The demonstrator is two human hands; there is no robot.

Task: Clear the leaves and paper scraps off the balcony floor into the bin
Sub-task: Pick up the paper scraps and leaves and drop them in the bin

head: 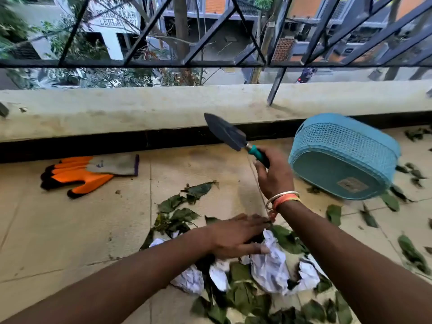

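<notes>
Head view: closest in, a heap of leaves [243, 298] and crumpled paper scraps [271, 270] on the balcony floor [70, 230], cut off by the bottom edge. Left hand [236, 235] lies flat on the heap, fingers straight and close together, pressing down. Right hand [275, 176], bangles [282, 198] at the wrist, is raised above the heap with its fingers wrapped round the teal handle of a trowel [228, 133], blade up toward the ledge [140, 108].

The blue bin [343, 160] lies on its side just right of that hand, base toward the camera. Loose leaves lie scattered around it. Orange gloves [77, 174] lie well apart on the left.

Step looks like gathering the pile, nothing binned yet. The next move probably calls for bringing the trowel under the heap, with the bin righted or its mouth turned this way.

The bin's mouth is hidden and the bin is blurred. What lies under the left palm can't be seen.
</notes>
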